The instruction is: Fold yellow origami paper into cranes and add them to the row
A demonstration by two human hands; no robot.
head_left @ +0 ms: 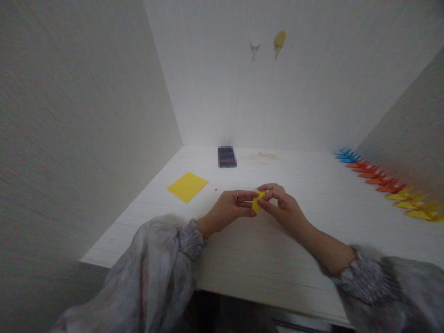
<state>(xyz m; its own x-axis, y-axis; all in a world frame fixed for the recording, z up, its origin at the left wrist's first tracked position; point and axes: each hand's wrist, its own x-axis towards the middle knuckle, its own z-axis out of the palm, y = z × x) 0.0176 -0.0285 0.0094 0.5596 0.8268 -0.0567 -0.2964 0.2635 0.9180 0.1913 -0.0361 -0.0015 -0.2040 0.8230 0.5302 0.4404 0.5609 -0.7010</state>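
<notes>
A pale wall (pixel 69 115) rises on the far left, and beside it the left sleeve (pixel 149 263), grey and loose with a gathered cuff, reaches in from the near edge of the white table (pixel 263 263). Beyond that sleeve a plain yellow sheet (pixel 188 187) lies flat, one corner pointing toward the near side. Just right of the sheet is a tiny orange scrap (pixel 215 189), and farther back, close to the far wall (pixel 222 92), sits a dark block (pixel 227 157) with a reddish stripe, too blurred to make out. The left hand (pixel 233 207), a ring on one finger, comes next; its thumb and fingers pinch the left side of a small folded yellow paper (pixel 258 202). That paper is between the two hands, near the middle of the table — whether it touches the surface I cannot tell. High on the far wall are a white hook (pixel 255 44) and, right of it, a yellow hook (pixel 280 39); below them, faint brownish marks (pixel 263 156) show on the far part of the table. The right hand (pixel 284 203) grasps the paper's right side with thumb and fingertips, its forearm running to the right sleeve (pixel 367 282) at the near right. Along the right edge stands a row of pointed paper figures — blue ones (pixel 347 155) farthest, orange ones (pixel 376 176) between, yellow ones (pixel 416 204) nearest.
</notes>
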